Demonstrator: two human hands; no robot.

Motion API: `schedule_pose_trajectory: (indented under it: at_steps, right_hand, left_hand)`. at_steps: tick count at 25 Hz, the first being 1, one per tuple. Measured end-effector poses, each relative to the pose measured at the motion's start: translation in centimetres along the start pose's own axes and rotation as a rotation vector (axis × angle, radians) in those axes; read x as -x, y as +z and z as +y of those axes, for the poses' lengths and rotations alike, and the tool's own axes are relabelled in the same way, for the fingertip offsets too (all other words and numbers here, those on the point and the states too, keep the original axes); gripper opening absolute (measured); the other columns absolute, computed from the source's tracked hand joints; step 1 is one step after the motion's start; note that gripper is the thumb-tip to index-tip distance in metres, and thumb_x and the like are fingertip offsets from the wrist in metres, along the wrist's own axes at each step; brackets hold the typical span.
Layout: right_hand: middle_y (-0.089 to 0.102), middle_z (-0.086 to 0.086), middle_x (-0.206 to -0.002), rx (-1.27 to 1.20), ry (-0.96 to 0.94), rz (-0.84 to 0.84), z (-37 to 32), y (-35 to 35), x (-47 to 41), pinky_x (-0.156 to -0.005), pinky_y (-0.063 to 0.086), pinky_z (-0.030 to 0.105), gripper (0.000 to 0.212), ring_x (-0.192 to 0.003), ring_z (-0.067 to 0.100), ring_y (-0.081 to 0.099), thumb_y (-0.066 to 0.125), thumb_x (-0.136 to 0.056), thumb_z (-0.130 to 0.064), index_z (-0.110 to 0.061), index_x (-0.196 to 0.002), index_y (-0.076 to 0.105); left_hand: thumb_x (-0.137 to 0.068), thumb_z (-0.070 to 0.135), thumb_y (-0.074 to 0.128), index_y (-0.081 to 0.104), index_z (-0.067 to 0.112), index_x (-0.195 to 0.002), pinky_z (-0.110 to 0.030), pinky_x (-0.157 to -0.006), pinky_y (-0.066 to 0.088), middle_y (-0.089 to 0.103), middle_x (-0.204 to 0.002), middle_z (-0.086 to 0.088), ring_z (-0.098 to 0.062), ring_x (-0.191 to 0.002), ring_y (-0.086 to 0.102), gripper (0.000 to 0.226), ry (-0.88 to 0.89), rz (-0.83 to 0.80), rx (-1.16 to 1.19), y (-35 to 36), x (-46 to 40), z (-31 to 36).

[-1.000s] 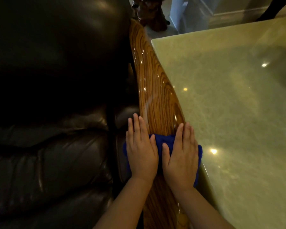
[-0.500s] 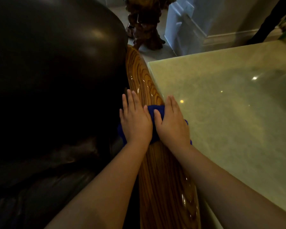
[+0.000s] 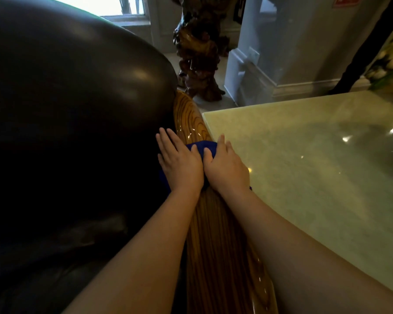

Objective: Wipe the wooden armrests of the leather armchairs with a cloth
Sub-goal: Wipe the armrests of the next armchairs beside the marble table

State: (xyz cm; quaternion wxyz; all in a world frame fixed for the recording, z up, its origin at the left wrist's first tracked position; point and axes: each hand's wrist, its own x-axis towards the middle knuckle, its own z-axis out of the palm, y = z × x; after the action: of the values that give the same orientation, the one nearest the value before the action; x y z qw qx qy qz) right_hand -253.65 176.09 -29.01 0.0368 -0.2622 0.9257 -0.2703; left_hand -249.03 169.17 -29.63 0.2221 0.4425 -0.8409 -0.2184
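A glossy wooden armrest (image 3: 216, 241) with bold grain runs from the bottom of the view up along the right side of a dark leather armchair (image 3: 73, 105). A blue cloth (image 3: 201, 146) is draped over the armrest near its far end. My left hand (image 3: 179, 164) and my right hand (image 3: 227, 166) lie side by side, palms down, pressing the cloth onto the wood. Most of the cloth is hidden under the hands. The left fingers reach the leather backrest.
A pale green stone tabletop (image 3: 315, 159) butts against the armrest on the right. Beyond the armrest's far end stand a dark carved wooden sculpture (image 3: 197, 48) on the floor and a white pillar base (image 3: 259, 71).
Both hands have pushed the blue cloth away from me along the armrest, from near its middle toward its far end by the backrest. The view has tilted up with them.
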Motion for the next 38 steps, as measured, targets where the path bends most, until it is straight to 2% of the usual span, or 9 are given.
schedule_pose_trajectory:
  at_steps: [4,7,9,12,16,19,24,32,38]
  right_hand:
    - [0.025,0.012,-0.152,0.071,-0.109,0.046,0.5,-1.4,5.6,-0.104,0.035,0.043,0.062,-0.136,0.027,0.029,0.031,-0.091,-0.044,-0.017,-0.144,0.014]
    - [0.017,0.006,-0.155,0.125,-0.117,-0.013,1.6,-2.0,10.2,-0.107,0.034,0.049,0.063,-0.141,0.026,0.018,0.029,-0.088,-0.045,-0.023,-0.144,0.009]
    - [0.015,0.005,-0.155,0.154,-0.099,-0.031,2.5,-1.9,13.3,-0.11,0.031,0.048,0.065,-0.141,0.027,0.017,0.03,-0.087,-0.044,-0.024,-0.145,0.01]
    - [0.021,0.005,-0.152,0.161,-0.08,-0.029,3.0,-2.0,15.1,-0.107,0.031,0.045,0.065,-0.14,0.025,0.021,0.037,-0.084,-0.038,-0.019,-0.143,0.017]
    - [0.04,0.011,-0.145,0.22,-0.128,-0.029,2.3,-2.4,13.4,-0.1,0.037,0.046,0.06,-0.133,0.027,0.035,0.034,-0.083,-0.035,-0.013,-0.138,0.031]
    - [0.036,0.01,-0.147,0.217,-0.159,-0.057,1.8,-2.2,10.6,-0.103,0.034,0.044,0.059,-0.136,0.025,0.031,0.034,-0.085,-0.034,-0.013,-0.139,0.029]
    - [0.013,0.008,-0.156,0.128,-0.156,-0.111,0.0,-0.9,3.2,-0.115,0.024,0.037,0.058,-0.143,0.02,0.012,0.03,-0.094,-0.033,-0.015,-0.145,0.01]
    - [0.014,0.008,-0.156,-0.027,-0.141,-0.133,-1.5,0.7,-4.6,-0.112,0.029,0.038,0.054,-0.14,0.018,0.021,0.03,-0.096,-0.028,-0.014,-0.145,0.013]
    - [0.024,0.007,-0.153,-0.16,-0.139,-0.186,-1.4,0.1,-4.4,-0.114,0.017,0.032,0.051,-0.14,0.017,0.02,0.032,-0.094,-0.025,-0.016,-0.144,0.022]
  left_hand:
    - [-0.094,0.034,0.032,-0.009,0.012,-0.143,-0.04,-0.115,0.016,-0.009,-0.155,-0.013,-0.026,-0.143,0.003,0.067,-0.061,-0.105,0.165,-2.2,5.3,-0.8]
    - [-0.094,0.029,0.036,-0.019,0.028,-0.14,-0.028,-0.11,0.016,-0.013,-0.155,-0.004,-0.021,-0.142,0.008,0.072,-0.08,-0.21,0.403,-4.1,11.4,-1.8]
    - [-0.094,0.03,0.036,-0.033,0.04,-0.128,-0.027,-0.11,0.017,-0.026,-0.151,0.006,-0.016,-0.142,0.004,0.078,-0.065,-0.258,0.363,-4.7,14.8,-2.5]
    - [-0.093,0.028,0.036,-0.039,0.04,-0.121,-0.033,-0.115,0.021,-0.041,-0.138,0.018,-0.013,-0.142,-0.003,0.081,-0.043,-0.249,0.241,-4.7,15.8,-2.8]
    - [-0.093,0.026,0.035,-0.035,0.05,-0.118,-0.032,-0.115,0.017,-0.04,-0.13,0.034,-0.005,-0.14,-0.008,0.078,0.003,-0.301,0.251,-4.7,13.9,-2.4]
    - [-0.094,0.025,0.033,-0.03,0.054,-0.12,-0.025,-0.108,0.019,-0.036,-0.129,0.039,-0.003,-0.14,-0.004,0.074,0.003,-0.301,0.271,-4.2,11.0,-2.0]
    - [-0.096,0.025,0.03,-0.028,0.037,-0.125,-0.036,-0.115,0.023,-0.032,-0.138,0.02,-0.007,-0.138,-0.014,0.066,0.103,-0.33,0.204,-3.0,3.4,-1.0]
    - [-0.096,0.026,0.028,-0.018,0.02,-0.141,-0.034,-0.115,0.011,-0.021,-0.154,0.002,-0.014,-0.141,-0.016,0.065,0.067,-0.337,0.119,-0.7,-4.2,-0.1]
    - [-0.097,0.021,0.029,-0.012,0.017,-0.143,-0.032,-0.113,0.002,-0.02,-0.154,-0.001,-0.017,-0.141,-0.016,0.062,0.092,-0.383,0.123,-1.4,-3.4,-0.5]
